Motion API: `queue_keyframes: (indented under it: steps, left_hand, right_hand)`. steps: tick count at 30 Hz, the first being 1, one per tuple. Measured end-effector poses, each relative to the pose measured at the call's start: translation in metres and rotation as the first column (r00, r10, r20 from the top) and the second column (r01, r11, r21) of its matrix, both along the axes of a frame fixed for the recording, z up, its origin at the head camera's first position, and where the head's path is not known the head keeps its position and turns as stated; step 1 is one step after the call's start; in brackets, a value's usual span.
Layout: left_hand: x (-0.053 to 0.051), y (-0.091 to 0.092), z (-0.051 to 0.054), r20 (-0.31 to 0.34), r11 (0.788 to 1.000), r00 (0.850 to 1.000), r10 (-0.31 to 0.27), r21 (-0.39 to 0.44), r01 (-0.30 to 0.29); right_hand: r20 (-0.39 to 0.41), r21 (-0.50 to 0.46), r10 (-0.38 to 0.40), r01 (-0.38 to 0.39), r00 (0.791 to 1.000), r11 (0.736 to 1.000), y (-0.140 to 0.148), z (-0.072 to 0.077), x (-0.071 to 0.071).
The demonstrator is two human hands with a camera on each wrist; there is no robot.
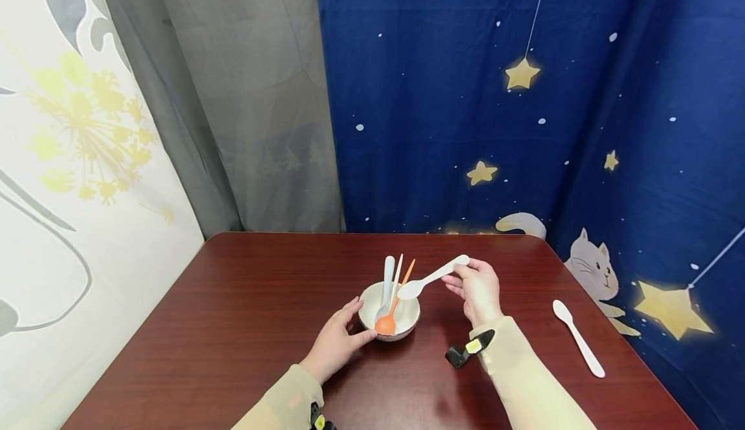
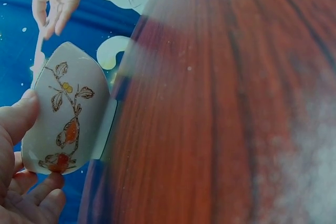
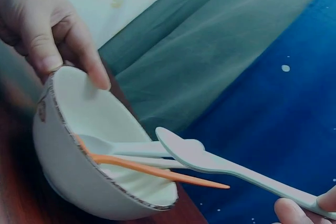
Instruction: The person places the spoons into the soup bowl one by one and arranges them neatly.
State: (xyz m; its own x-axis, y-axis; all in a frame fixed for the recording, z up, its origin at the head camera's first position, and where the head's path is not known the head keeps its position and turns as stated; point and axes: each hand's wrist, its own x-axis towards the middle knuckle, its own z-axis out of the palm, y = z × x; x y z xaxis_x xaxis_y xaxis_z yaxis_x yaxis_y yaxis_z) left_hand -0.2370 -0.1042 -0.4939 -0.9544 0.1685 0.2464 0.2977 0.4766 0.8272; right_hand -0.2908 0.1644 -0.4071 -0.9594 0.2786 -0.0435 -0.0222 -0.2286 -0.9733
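Holding a bowl (image 1: 409,317) and a white spoon (image 1: 436,275) are two hands (image 1: 480,293)

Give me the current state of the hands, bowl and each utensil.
Left hand: holding the bowl's side.
Right hand: gripping a white spoon's handle.
Bowl: upright, three utensils inside.
Orange spoon: in bowl, head down.
Grey-blue spoon: in bowl, handle up.
Thin white utensil: in bowl, lower end hidden.
Held white spoon: raised, tilted.
Loose white spoon: lying on table.
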Motion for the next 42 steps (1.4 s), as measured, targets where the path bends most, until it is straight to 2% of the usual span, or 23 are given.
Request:
queue_keyframes:
  steps: [11,17,26,33,42]
  left_hand:
    - [0.001,0.000,0.001,0.018,1.000,1.000,-0.002,0.016,0.002]
    - [0.001,0.000,-0.001,0.000,1.000,1.000,-0.012,0.011,0.012]
    - [0.001,0.000,0.000,0.009,1.000,1.000,-0.008,0.018,0.008]
    - [0.000,0.000,-0.001,-0.012,1.000,1.000,-0.003,0.011,0.003]
    - [0.000,0.000,-0.001,-0.014,1.000,1.000,-0.002,0.008,0.002]
  right_hand:
    - [0.040,0.091,0.087,-0.090,0.995,0.992,-0.017,-0.014,-0.002]
    - [0.056,0.144,0.106,-0.113,0.993,0.983,-0.025,-0.023,-0.003]
    - [0.084,0.193,0.141,-0.155,0.986,0.969,-0.032,-0.030,-0.007]
    - [0.085,0.254,0.139,-0.156,0.987,0.955,-0.034,-0.034,-0.009]
    - [0.077,0.349,0.112,-0.132,0.991,0.928,-0.040,-0.040,-0.019]
